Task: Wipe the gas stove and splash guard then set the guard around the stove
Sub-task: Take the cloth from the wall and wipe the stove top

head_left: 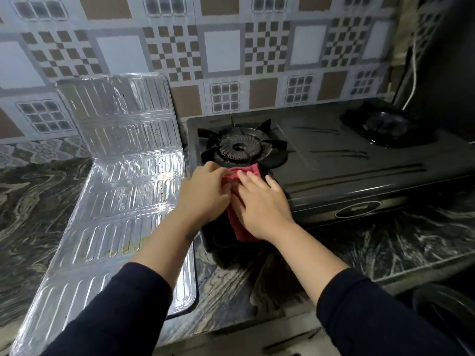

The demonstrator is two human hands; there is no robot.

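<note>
A black two-burner gas stove (334, 160) sits on the dark marbled counter. A red cloth (237, 227) lies on the stove's front left corner, just in front of the left burner (240, 147). My left hand (205, 191) grips the cloth's left edge with curled fingers. My right hand (262, 201) presses flat on top of the cloth. The silver foil splash guard (128, 176) lies to the left of the stove, one panel leaning against the wall and the rest flat on the counter.
The right burner (388, 124) is at the stove's far right. A white cable (413, 73) hangs beside a dark object at the right edge. Patterned tiles cover the wall behind. The marbled counter (38, 201) extends left of the guard.
</note>
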